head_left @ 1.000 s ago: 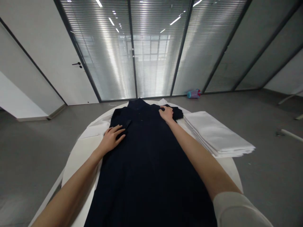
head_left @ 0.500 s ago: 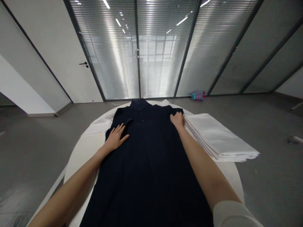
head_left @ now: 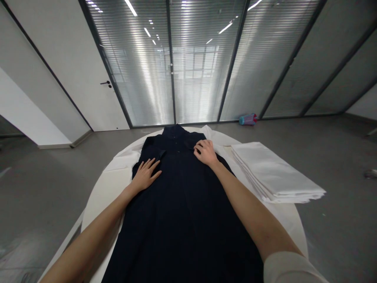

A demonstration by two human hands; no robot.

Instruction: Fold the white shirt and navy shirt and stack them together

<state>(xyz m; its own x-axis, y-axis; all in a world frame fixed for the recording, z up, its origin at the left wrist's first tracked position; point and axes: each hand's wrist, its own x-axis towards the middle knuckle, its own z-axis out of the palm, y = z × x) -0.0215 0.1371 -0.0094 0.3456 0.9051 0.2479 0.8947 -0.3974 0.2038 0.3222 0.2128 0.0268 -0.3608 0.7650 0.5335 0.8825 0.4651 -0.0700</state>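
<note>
Fingers on the right hand are curled in with just a small gap, at the cuff of that side's sleeve, though I can't tell if they're actually pinching it, while the left hand lies spread and flat on the other edge, gripping nothing. Half a second ago that right sleeve stuck out sideways; now it's flipped in over the chest, so I'd say both sleeves are tucked inward. Navy shirt's face-up down the middle of the white table, collar at the far end.
</note>
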